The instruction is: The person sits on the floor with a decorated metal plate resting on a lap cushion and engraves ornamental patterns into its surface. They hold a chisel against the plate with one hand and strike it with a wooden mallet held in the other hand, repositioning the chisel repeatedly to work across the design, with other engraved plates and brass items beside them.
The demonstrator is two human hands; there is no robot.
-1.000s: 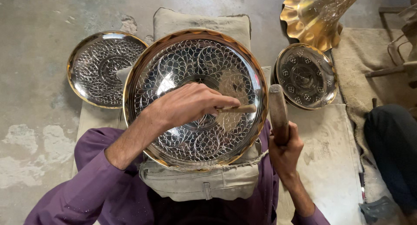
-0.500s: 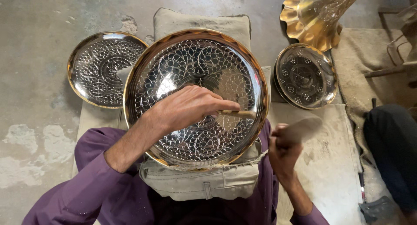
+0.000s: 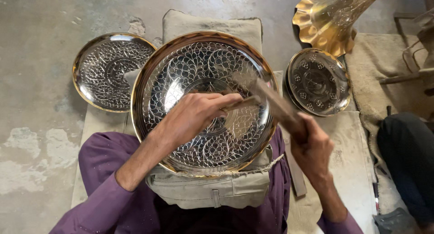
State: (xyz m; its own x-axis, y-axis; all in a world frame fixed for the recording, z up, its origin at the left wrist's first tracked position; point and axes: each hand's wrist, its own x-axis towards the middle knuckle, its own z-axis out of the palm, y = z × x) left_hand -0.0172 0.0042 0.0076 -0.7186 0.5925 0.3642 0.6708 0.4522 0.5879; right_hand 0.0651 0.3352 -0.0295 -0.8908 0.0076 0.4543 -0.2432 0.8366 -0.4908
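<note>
A small engraved plate (image 3: 112, 71) is parked on the floor at far left, then the big engraved brass platter (image 3: 204, 103) is propped on a cloth pad right in front. The left hand (image 3: 192, 118) is closed round a chisel (image 3: 242, 103) lying roughly sideways, tip on the platter's right half. The right hand (image 3: 312, 148) is gripped on a blurred hammer (image 3: 266, 96) angled up-left, its head just over the chisel's end.

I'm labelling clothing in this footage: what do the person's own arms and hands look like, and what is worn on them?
Both arms wear purple sleeves pushed up toward the elbows, leaving the forearms bare. The left hand and right hand are bare: no gloves, and no rings, watch or bracelet that I can see. The purple fabric carries pale dust specks.
</note>
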